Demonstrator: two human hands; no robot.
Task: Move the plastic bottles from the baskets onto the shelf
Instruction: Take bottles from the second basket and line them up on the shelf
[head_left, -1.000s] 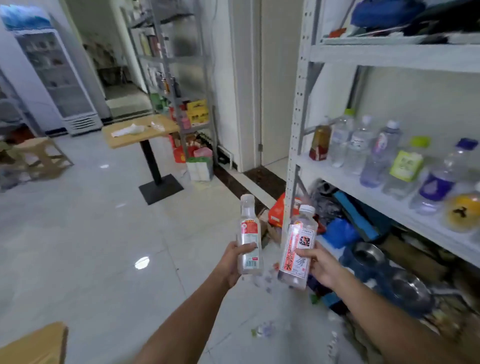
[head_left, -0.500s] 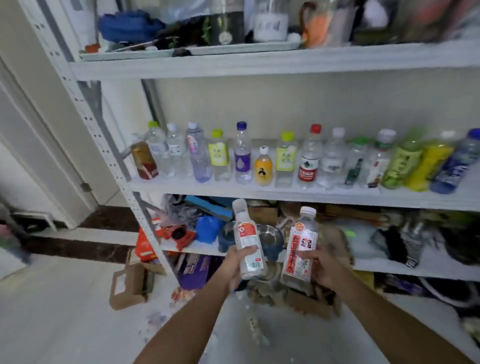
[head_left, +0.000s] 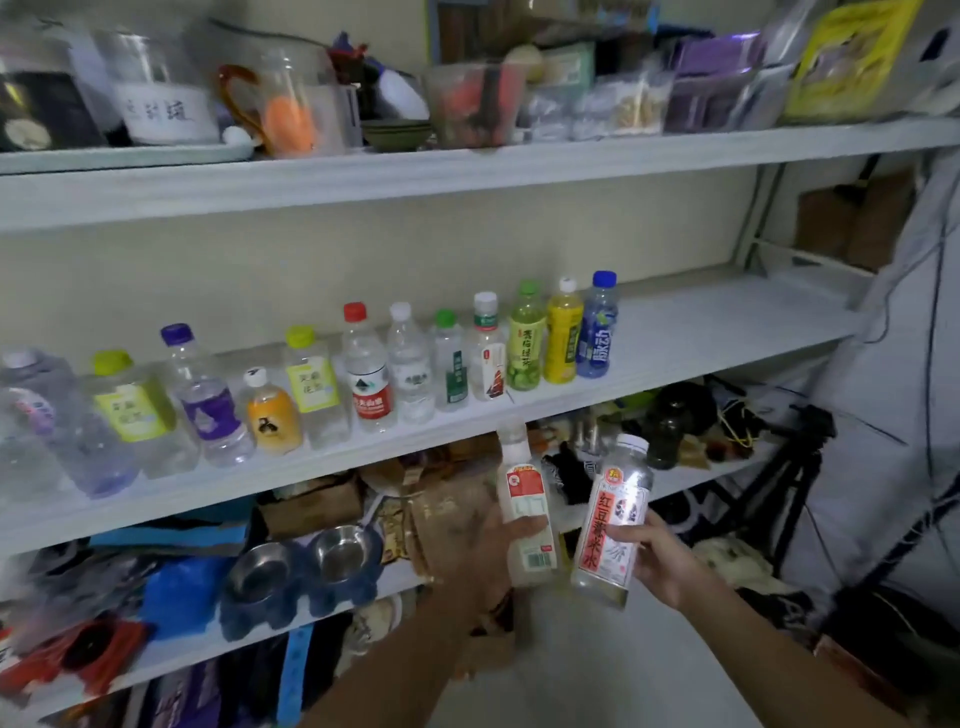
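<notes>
My left hand (head_left: 488, 551) grips a clear bottle with a red and white label (head_left: 524, 499), held upright below the middle shelf. Just to its right, my right hand (head_left: 657, 558) holds a clear bottle with a red vertical label and white cap (head_left: 613, 519), tilted slightly. Both bottles hang in front of the lower shelf. The white middle shelf (head_left: 701, 332) carries a row of several plastic bottles (head_left: 363, 374) that ends at a blue bottle (head_left: 597, 327); bare board lies to the right of it. No basket is in view.
The top shelf (head_left: 467, 166) is packed with jars, tubs and bags. The lower shelf holds two steel bowls in a blue stand (head_left: 301, 566), boxes and clutter. A black tripod (head_left: 800, 467) and cables stand at the right, beside the shelf's end frame.
The view has swung right along the shelf and closer to it. Both hands still hold their bottles and now sit under the right end of the bottle row.
</notes>
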